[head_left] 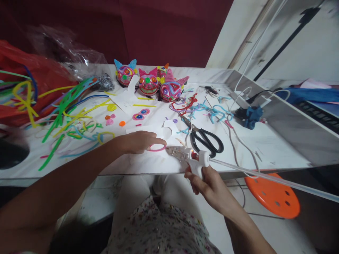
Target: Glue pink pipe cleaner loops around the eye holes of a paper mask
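Near the table's front edge, my left hand has its fingers on a pink pipe-cleaner loop that lies on white paper. My right hand is wrapped round the handle of a white glue gun. The gun's nozzle points left and is close to the right end of the loop; whether they touch I cannot tell. A long clear glue stick sticks out of the gun's back. Black-handled scissors lie open just behind the gun.
Several decorated cat heads stand at the back. Green and yellow pipe cleaners spread over the left, by a red bag. Blue scraps and white cables lie right, near the table's side wall. An orange stool stands below.
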The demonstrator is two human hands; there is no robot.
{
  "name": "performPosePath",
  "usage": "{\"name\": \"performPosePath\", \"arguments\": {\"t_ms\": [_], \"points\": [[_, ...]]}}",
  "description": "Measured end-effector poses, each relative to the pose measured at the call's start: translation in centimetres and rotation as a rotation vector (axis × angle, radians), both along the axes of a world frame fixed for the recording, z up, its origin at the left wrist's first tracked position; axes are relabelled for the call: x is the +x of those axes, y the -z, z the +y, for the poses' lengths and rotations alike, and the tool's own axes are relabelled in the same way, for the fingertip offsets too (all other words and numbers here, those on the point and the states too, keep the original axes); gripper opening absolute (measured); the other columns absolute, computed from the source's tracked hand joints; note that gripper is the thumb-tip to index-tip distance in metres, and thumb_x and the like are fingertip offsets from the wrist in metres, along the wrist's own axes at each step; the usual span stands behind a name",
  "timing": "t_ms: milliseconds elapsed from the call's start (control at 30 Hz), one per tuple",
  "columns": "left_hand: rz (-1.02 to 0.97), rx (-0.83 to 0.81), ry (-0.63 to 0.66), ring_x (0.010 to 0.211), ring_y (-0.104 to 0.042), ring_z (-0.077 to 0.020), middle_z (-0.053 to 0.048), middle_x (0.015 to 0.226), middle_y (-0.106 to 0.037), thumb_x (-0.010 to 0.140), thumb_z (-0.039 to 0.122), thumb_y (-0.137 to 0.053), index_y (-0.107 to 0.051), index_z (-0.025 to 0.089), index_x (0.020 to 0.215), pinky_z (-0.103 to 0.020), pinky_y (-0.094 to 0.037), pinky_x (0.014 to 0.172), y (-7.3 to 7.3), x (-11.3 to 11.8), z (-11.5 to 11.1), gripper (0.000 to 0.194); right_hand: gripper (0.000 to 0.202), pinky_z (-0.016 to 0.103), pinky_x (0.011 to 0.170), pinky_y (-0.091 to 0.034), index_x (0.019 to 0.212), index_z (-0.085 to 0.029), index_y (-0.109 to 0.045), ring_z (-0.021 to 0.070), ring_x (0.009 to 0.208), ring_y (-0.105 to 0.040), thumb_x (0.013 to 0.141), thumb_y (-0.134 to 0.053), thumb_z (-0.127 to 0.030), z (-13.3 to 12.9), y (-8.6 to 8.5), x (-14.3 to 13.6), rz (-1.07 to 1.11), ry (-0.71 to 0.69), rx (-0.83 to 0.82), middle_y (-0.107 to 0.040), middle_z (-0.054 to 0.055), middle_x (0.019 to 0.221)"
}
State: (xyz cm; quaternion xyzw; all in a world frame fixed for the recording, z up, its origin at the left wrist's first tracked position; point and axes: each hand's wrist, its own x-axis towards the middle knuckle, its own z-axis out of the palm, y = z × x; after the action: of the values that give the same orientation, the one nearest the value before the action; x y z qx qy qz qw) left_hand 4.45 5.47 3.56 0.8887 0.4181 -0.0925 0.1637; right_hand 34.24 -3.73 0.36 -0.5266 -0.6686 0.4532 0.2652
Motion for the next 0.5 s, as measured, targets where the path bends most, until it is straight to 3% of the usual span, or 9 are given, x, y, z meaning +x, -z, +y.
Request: {"name": "performPosePath", "arguments": {"t_ms": [267,500], "points": [[-0.012,0.026,0.014,0.104,-0.068,-0.0201,-0.003,0.117,-0.071,0.09,-0.005,-0.052,-0.056,0.033,0.154,-0.023,-0.045,0.085,0.33,-0.18,0.08,0.075,0.033,0.033,0.05,-0.038,0.071,-0.031,-0.044,0.0195,0.049,-0.053,0.092,-0.063,-0.048,0.12,-0.29,-0.36,-0.004,0.02,-0.006,-0.057,-0.003,0.052],[-0.016,0.022,0.012,0.118,-0.07,-0.0229,-0.004,0.129,-0.073,0.087,-0.006,-0.054,-0.057,0.033,0.149,-0.025,-0.049,0.092,0.34,-0.16,0.05,0.074,0.024,0.032,0.051,-0.042,0.079,-0.03,-0.052,0.0198,0.05,-0.054,0.091,-0.064,-0.045,0.21,-0.71,-0.51,0.033,0.017,-0.035,-0.057,-0.004,0.053]]}}
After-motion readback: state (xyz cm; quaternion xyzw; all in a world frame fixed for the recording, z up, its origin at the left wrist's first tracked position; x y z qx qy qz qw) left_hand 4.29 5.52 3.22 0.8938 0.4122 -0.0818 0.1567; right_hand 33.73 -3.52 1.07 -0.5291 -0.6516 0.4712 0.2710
